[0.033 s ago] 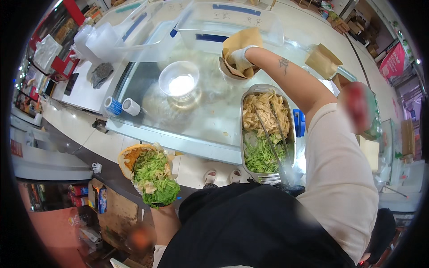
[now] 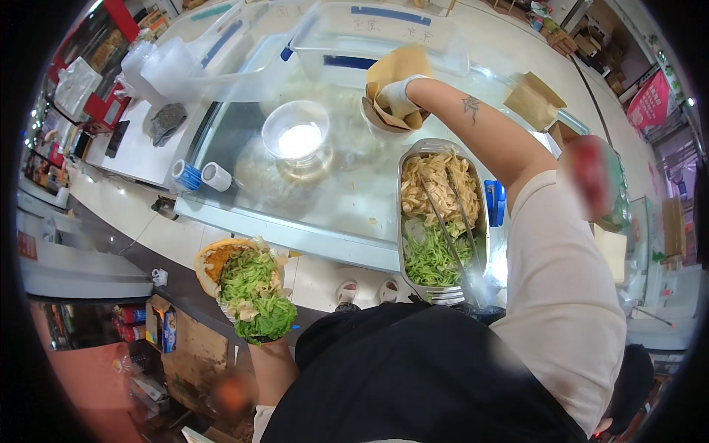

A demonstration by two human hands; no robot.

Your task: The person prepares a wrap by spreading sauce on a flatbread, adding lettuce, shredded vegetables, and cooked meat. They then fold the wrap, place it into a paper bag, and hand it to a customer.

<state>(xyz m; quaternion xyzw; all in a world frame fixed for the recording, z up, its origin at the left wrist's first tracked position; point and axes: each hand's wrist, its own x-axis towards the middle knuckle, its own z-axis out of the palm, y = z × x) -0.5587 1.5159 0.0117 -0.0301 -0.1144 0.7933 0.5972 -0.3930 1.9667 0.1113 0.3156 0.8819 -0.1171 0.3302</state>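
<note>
Cannot see left fingers, beneath filled bread (image 2: pixel 251 292) left of tray (image 2: pixel 436 145), nor tips of right hand (image 2: pixel 405 96), sunk in paper bag (image 2: pixel 402 66) beyond it.

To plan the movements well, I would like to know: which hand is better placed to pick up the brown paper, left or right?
Probably the right hand: it is right at the brown paper. The left forearm ends beneath the filled flatbread, so that side seems occupied.

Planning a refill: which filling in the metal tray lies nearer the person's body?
The green shreds: they occupy the near end of the metal tray, while the beige strips occupy its far end.
</note>
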